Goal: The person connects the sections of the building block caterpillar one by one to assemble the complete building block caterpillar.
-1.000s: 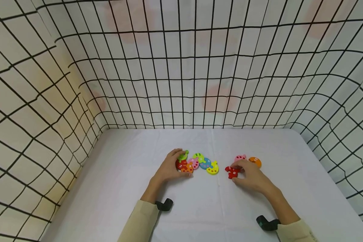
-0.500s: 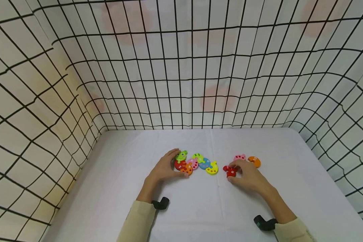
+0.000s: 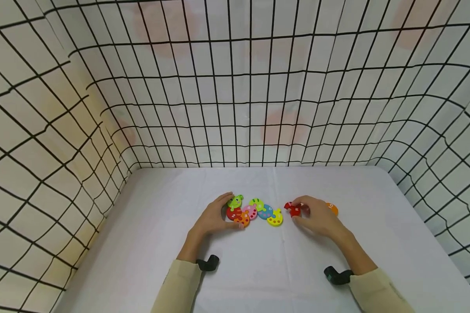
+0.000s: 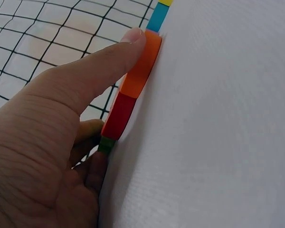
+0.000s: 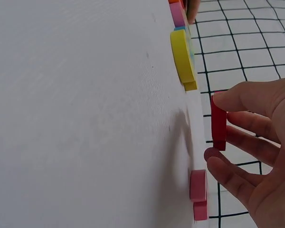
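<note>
A row of joined wooden caterpillar puzzle pieces lies on the table: a green head (image 3: 235,201), a red piece (image 3: 232,213), an orange piece (image 3: 241,219), then pink, green, blue and a yellow piece (image 3: 275,218) at the right end. My left hand (image 3: 213,216) holds the left end, thumb against the orange piece (image 4: 143,66) and fingers by the green head. Between thumb and fingers my right hand (image 3: 319,216) pinches a loose red puzzle piece (image 5: 219,122), raised off the cloth just right of the yellow piece.
A pink piece (image 5: 198,185) lies below my right fingers, hidden by the hand in the head view. An orange piece (image 3: 332,209) sits beyond the right hand. Black-gridded white walls (image 3: 243,91) enclose the white-covered table (image 3: 254,269).
My right hand has carried the red piece forward and slightly left, toward the yellow end, and now covers the loose pink piece. The left hand shifted slightly at first, then stayed at the row's end.
</note>
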### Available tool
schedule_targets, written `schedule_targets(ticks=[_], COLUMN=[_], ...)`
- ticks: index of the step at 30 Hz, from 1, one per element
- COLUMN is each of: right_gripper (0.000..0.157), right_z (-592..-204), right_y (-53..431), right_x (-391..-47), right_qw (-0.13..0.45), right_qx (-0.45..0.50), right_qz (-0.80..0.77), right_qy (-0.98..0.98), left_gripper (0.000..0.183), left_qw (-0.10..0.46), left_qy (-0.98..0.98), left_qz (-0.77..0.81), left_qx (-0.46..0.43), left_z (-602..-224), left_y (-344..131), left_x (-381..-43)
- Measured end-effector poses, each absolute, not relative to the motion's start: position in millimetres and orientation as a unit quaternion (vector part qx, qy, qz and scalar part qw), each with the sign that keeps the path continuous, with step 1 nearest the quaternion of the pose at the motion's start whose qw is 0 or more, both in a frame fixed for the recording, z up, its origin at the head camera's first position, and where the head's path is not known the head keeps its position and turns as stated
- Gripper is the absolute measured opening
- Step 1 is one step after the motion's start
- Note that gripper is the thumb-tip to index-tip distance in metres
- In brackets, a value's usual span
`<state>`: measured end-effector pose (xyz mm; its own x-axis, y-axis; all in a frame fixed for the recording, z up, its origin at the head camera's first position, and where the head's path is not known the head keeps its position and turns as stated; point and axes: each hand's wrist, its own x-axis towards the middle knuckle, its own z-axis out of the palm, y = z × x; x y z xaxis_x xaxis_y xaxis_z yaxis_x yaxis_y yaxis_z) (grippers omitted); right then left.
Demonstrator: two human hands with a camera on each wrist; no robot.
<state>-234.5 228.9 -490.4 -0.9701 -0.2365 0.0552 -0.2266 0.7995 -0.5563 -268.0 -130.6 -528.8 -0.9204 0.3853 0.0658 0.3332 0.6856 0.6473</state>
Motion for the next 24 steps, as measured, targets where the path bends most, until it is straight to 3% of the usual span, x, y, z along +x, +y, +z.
schedule_targets(ticks=[24], right_gripper=[0.033], right_z=[-497.4], right_y=[207.6], right_x=[-256.4], right_qw=[0.052], right_qx=[-0.191], right_qz=[-0.305], right_qy=[0.932], left_gripper=[0.103], left_qw=[0.043], left_qy=[0.919], left_qz=[0.337], left_qx=[0.199], left_z=[-528.6], left_y=[-130.9], left_x=[-268.5])
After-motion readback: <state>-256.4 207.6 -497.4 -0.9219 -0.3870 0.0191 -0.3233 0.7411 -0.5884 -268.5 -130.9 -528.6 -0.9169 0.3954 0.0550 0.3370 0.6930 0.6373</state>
